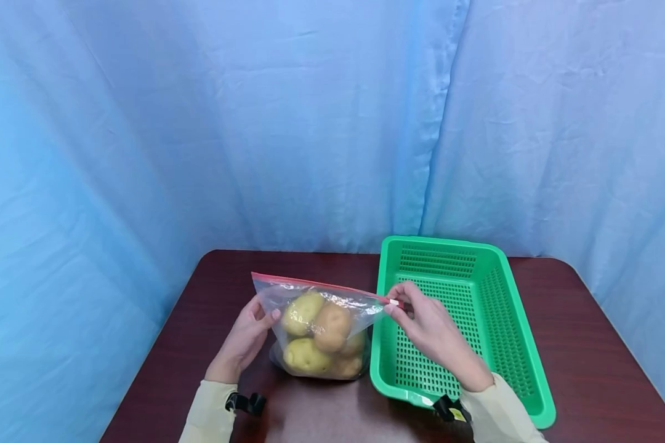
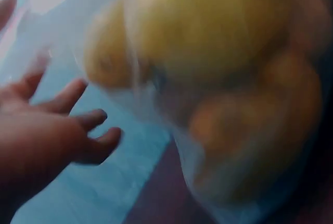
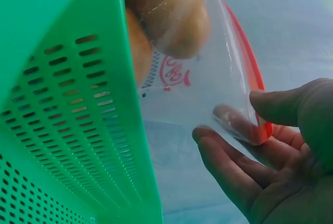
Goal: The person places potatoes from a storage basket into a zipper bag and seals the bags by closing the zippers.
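Observation:
A clear zip bag (image 1: 275,298) with a red zip strip (image 1: 316,283) along its top stands on the table. Several yellow and brown potatoes (image 1: 332,326) fill its lower part. At the bag's left side edge is my left hand (image 1: 242,337), thumb before the film and fingers behind; the left wrist view shows those fingers (image 2: 67,96) spread apart, blurred. With thumb and fingertips my right hand (image 1: 429,323) pinches the strip's right end, at a small white tab (image 1: 395,303). In the right wrist view, the thumb (image 3: 281,104) presses on the strip's end.
A green perforated basket (image 1: 523,344) stands right of the bag, close to it, with my right forearm over its near side. Both rest on a dark reddish-brown table (image 1: 188,369). Blue curtains (image 1: 310,123) hang behind and at the sides.

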Motion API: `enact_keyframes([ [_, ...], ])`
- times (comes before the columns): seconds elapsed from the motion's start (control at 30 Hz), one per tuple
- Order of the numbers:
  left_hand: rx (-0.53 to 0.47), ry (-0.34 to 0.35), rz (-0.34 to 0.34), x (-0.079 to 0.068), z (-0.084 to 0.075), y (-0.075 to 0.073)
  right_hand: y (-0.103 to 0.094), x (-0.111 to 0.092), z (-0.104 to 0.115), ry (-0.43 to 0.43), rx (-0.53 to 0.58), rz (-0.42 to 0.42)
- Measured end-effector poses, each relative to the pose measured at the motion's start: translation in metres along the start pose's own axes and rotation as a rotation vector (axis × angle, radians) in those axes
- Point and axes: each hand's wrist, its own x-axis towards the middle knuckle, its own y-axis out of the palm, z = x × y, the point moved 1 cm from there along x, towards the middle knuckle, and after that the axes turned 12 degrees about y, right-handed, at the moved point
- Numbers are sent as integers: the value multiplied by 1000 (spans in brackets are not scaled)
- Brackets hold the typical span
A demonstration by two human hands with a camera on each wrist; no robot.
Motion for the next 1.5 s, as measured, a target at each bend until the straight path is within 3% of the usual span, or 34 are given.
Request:
enact_keyframes([
  [0.13,127,11,64,2,8,-2,0,2,1,26,-17,1],
  [0.3,391,121,-8,5,11,6,0,4,4,38,4,-37],
  [0.4,546,150,-63,5,8,10,-2,6,6,35,13,-77],
  [0.6,677,138,-74,0,1,11,-3,11,10,51,-78,-100],
  [0.83,490,-18,-46,-4,9,-5,1,13,7,124,-164,-13],
  [1.03,287,-175,-119,-7,11,-12,-13,-3,3,161,-133,-53],
  [1.13,286,-175,-126,-11,6,-12,-25,-17,2,176,-136,-95],
  [1.23,461,-33,-139,-18,-4,-10,-36,-30,-1,156,-165,-162],
  [1.37,764,361,-130,-26,-19,-1,-51,-42,-8,110,-191,-270],
  [1.43,853,543,-53,-27,-22,6,-57,-46,-13,94,-198,-317],
  [1.5,902,644,63,-27,-23,13,-64,-48,-18,90,-200,-349],
])
